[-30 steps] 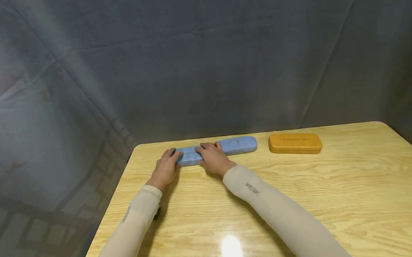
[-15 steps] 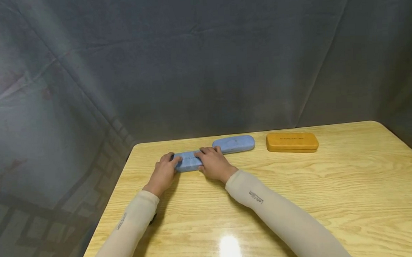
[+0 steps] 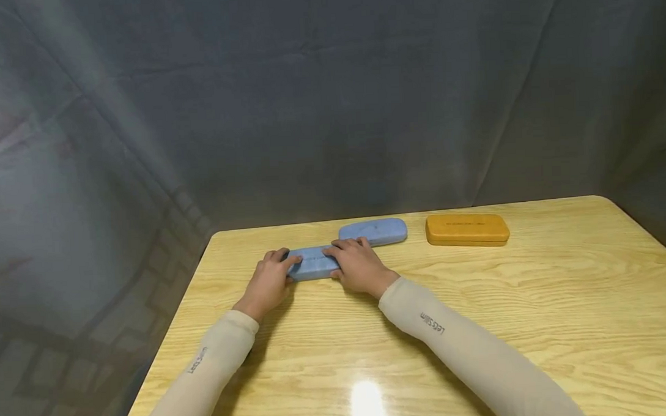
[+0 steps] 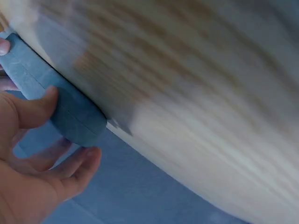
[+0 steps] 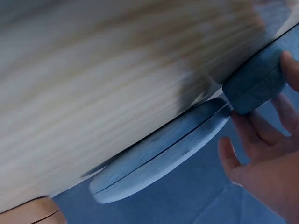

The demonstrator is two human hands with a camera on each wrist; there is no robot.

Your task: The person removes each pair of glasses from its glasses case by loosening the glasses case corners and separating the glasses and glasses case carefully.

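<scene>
A pale blue glasses case [image 3: 313, 264] with faint lettering on top lies near the back left of the table, between both hands. My left hand [image 3: 266, 282] grips its left end; in the left wrist view the thumb presses one long side of the case [image 4: 77, 119] and the fingers reach round the other. My right hand [image 3: 360, 267] holds the right end likewise, thumb against fingers. Just beyond the right hand lies a second blue glasses case [image 3: 373, 230] with rounded ends, its seam showing in the right wrist view. The right hand hides the held case's right end from the head view.
An orange glasses case [image 3: 467, 230] sits farther right near the back edge. Pale wood grain covers the table [image 3: 535, 317], and a grey curtain [image 3: 335, 110] hangs right behind it and along the left side.
Both hands have brought the held blue case nearer to the person and slightly rightward, out of line with the second blue case. The other two cases stay in place while the head view shifts slightly.
</scene>
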